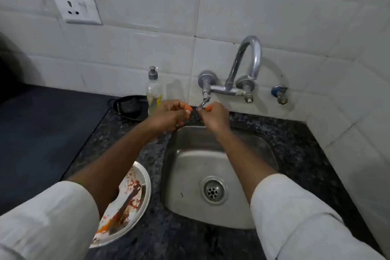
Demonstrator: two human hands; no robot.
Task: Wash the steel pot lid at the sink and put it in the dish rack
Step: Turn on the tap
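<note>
The round steel pot lid (pixel 135 192) lies flat on the dark granite counter left of the sink, partly under my left forearm. It is smeared with red and orange food remains, and a dark bar crosses it. Both hands are up at the wall tap, well away from the lid. My right hand (pixel 214 117) pinches the small metal tap lever (pixel 202 104). My left hand (pixel 169 115) is just left of the lever, fingers curled, nothing visible in it. No water shows under the curved spout (pixel 252 57). The dish rack is not in view.
The steel sink (pixel 232 213) holds nothing, and its drain (pixel 213 191) is open. A soap pump bottle (pixel 153 91) stands at the wall left of the tap, beside a black pan (pixel 128 106). A dark stovetop (pixel 42 129) fills the left. White tiled walls close the back and right.
</note>
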